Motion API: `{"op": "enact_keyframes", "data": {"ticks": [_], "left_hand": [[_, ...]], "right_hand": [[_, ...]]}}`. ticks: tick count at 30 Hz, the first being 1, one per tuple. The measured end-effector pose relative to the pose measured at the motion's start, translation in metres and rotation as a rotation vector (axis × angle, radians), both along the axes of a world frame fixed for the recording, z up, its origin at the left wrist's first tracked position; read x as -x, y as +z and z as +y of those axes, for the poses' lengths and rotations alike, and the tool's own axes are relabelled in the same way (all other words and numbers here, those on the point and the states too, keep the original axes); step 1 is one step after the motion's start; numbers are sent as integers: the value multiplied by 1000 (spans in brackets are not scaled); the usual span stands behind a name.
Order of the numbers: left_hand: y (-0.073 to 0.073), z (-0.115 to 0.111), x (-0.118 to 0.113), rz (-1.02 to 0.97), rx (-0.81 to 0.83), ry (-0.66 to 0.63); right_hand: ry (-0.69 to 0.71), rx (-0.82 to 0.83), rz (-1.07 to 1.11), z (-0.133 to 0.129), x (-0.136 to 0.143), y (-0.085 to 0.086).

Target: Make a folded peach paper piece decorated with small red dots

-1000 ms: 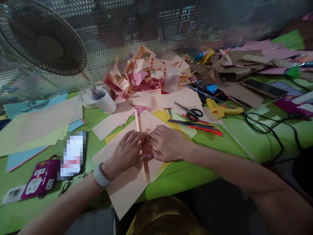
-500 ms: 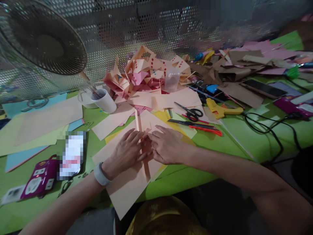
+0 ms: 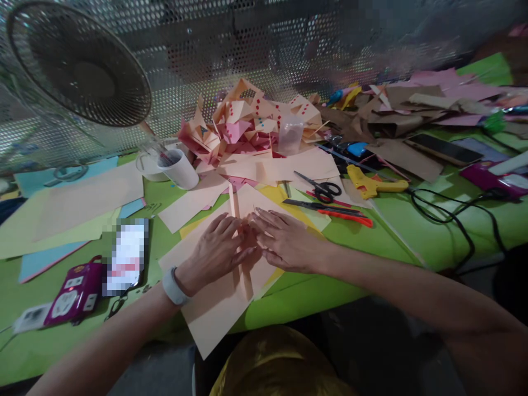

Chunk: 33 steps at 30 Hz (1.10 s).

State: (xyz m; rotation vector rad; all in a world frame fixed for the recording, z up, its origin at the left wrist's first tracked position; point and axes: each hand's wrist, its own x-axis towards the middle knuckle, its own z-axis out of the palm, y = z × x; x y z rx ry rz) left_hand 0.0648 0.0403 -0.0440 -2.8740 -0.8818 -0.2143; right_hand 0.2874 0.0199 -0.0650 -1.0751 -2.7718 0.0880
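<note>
A peach paper sheet [image 3: 206, 322] lies in front of me with a narrow raised fold [image 3: 246, 283] running along its middle. My left hand [image 3: 218, 245] is over this fold, its fingers bent across the raised edge and its thumb pointing right. From the other side, my right hand [image 3: 286, 242] rests on the paper with fingers stretched out toward the left. The fingertips of both hands nearly meet at the fold. What lies under them is partly hidden. Just beyond my right hand are black scissors [image 3: 325, 190] and a red-handled cutter knife [image 3: 344, 217].
A yellow glue gun [image 3: 373, 184] with a black cable lies at the right. White mug [image 3: 179, 169], phone [image 3: 127, 258] and purple power socket [image 3: 74, 291] are at the left. Behind are a pile of folded paper pieces [image 3: 243, 121], brown scraps [image 3: 391, 118] and a fan [image 3: 88, 71].
My right hand's fingers have gone from bent to stretched out flatter over the paper. My left hand stays at the fold. The whole view has shifted slightly.
</note>
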Motion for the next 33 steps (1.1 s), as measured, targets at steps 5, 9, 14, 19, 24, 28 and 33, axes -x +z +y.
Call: {"op": "enact_keyframes", "data": {"ticks": [5,9,14,19,24,28,33], "left_hand": [[-3,0,2,-32,16,4],[1,0,2,-43,54,11],[4,11,0,-165,153,120],[-12,45,-6,-193,352,447],[-15,65,-10,-42,546,591],[-11,66,-10,9,598,586],[-13,69,-7,31,608,554]], "right_hand": [[-28,-42,82,-4,-7,-9],[-9,-82,133,-3,-7,-14],[10,-78,123,-2,-6,-13],[-25,-74,115,0,-7,-18],[-5,-118,121,1,-7,-22],[-5,-126,99,1,-7,-21],[-15,-104,106,1,-7,-21]]}}
